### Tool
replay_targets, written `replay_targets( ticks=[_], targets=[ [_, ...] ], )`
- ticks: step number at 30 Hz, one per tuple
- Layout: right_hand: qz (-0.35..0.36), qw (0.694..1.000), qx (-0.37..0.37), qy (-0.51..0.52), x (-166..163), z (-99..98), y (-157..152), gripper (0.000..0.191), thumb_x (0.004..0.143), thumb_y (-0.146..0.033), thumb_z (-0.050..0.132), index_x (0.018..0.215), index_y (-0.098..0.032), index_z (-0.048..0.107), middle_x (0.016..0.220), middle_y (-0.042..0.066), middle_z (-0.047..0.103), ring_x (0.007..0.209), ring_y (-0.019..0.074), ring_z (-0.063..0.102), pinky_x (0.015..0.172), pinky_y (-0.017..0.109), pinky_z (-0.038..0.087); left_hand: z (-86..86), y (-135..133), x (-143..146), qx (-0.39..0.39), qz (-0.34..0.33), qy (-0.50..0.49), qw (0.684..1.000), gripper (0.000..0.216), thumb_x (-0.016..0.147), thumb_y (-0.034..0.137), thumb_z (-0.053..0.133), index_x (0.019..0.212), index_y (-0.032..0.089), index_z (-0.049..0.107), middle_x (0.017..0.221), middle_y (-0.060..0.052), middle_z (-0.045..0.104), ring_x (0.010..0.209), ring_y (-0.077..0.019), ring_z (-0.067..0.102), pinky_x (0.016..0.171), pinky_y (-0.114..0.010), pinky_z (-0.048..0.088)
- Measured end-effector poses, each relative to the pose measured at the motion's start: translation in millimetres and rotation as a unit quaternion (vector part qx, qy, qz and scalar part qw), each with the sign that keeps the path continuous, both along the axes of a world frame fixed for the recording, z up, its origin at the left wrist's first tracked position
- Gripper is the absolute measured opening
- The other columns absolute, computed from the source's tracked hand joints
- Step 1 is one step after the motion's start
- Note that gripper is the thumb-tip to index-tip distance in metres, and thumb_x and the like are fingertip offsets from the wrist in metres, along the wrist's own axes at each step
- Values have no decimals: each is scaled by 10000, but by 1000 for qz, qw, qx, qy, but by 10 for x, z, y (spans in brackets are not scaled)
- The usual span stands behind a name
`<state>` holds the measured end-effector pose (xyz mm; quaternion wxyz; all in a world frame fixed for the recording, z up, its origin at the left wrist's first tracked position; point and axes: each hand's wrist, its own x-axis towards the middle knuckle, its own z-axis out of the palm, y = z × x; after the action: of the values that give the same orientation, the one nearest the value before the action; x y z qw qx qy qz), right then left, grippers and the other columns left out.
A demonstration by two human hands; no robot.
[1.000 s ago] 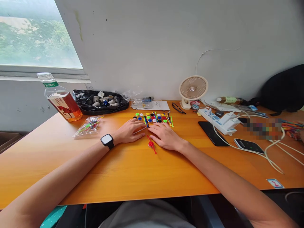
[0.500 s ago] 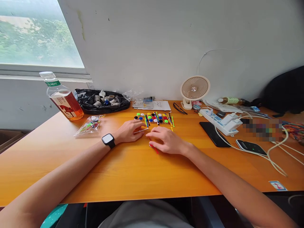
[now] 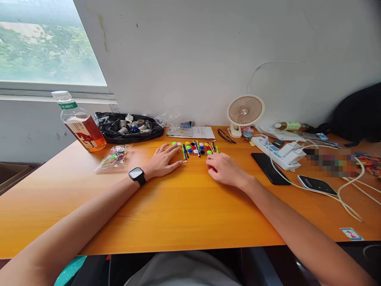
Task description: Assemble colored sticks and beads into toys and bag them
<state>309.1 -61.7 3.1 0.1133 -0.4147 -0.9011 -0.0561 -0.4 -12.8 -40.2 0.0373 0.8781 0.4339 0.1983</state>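
My left hand (image 3: 162,161), with a black watch (image 3: 136,174) on its wrist, lies on the table with fingers spread. Its fingertips reach the left end of a group of small coloured discs (image 3: 189,151). Just by my thumb shows the tip of a small white stick (image 3: 185,161). My right hand (image 3: 222,167) is curled at the right end of the group, beside several thin coloured sticks (image 3: 213,147). Its fingertips are hidden, so I cannot make out what they hold. More sticks (image 3: 197,148), green, blue and white among them, lie between the discs.
On the left are a clear bag (image 3: 114,159) of coloured pieces and a tea bottle (image 3: 83,127). Behind lies a black plastic bag (image 3: 104,129) of cardboard tubes. A fan (image 3: 245,111), glasses (image 3: 226,137), power strip (image 3: 275,153), phone (image 3: 317,185) and cables are at the right.
My right hand has moved right and away to the sticks at the group's end; the red stick seen under it is now out of sight. My left hand's fingers have spread out.
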Motion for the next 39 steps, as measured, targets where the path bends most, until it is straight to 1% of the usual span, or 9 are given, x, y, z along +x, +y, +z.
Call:
replay_targets(
  ticks=[3,6,10,14,18,23,29,34,39],
  targets=[
    [12,999,34,14,-99,-14,-41,166,927,-75,550,905,-176,679,1000,107,708,969,260,620,882,389,452,13,-7,8,9,9,-21,1000,640,1058,643,462,1575,267,486,1601,-86,545,1467,-365,424,1209,-551,364],
    [80,995,28,43,-310,-87,-146,236,1021,-157,529,1192,-157,691,1251,143,706,1197,289,607,1064,440,465,29,-21,14,26,24,-34,999,526,1069,570,479,1459,231,578,1454,-115,642,1352,-340,520,1137,-512,430],
    [133,988,-33,64,-546,-245,-243,499,1094,-379,510,1528,-133,520,1585,179,537,1484,316,460,1248,503,379,28,-13,20,51,59,-22,997,465,1068,520,480,1359,198,649,1313,-142,666,1202,-335,567,1053,-498,466],
    [125,985,-104,62,-579,-358,-205,695,1085,-540,495,1651,-154,380,1716,183,369,1605,336,298,1287,567,330,1,18,17,43,85,-8,995,509,1065,527,468,1420,205,639,1240,-150,641,1122,-335,563,1043,-518,460],
    [116,985,-113,58,-556,-355,-174,725,1075,-562,504,1640,-118,402,1693,195,405,1594,358,296,1278,588,332,-37,49,-2,31,68,-22,997,595,1064,559,463,1569,247,516,1397,-157,581,1269,-355,507,1121,-568,421],
    [137,986,-64,74,-560,-288,-234,537,1080,-458,542,1481,-104,582,1514,192,604,1416,334,505,1201,532,424,-69,76,-23,12,25,-29,999,518,1074,598,431,1431,284,636,1653,-85,445,1506,-357,352,1245,-593,326],
    [145,985,-29,94,-552,-277,-271,331,1057,-372,602,1273,-139,693,1286,161,724,1189,302,638,1040,472,503,-76,148,-11,1,31,-39,999,670,1064,637,425,1605,243,451,1726,-106,363,1580,-361,276,1275,-601,296],
    [172,980,-7,104,-557,-289,-268,198,1048,-285,591,985,-172,741,1011,110,768,970,255,672,884,420,513,-70,312,33,2,27,-25,999,723,1048,670,426,1625,234,442,1711,-109,399,1580,-386,279,1271,-620,281],
    [221,968,-15,122,-548,-277,-279,299,1060,-246,567,1325,-178,688,1369,134,721,1241,271,625,1057,447,502,-22,362,108,27,1,-2,1000,660,1047,624,460,1576,233,517,1618,-100,534,1545,-399,318,1247,-617,285]
  ],
)
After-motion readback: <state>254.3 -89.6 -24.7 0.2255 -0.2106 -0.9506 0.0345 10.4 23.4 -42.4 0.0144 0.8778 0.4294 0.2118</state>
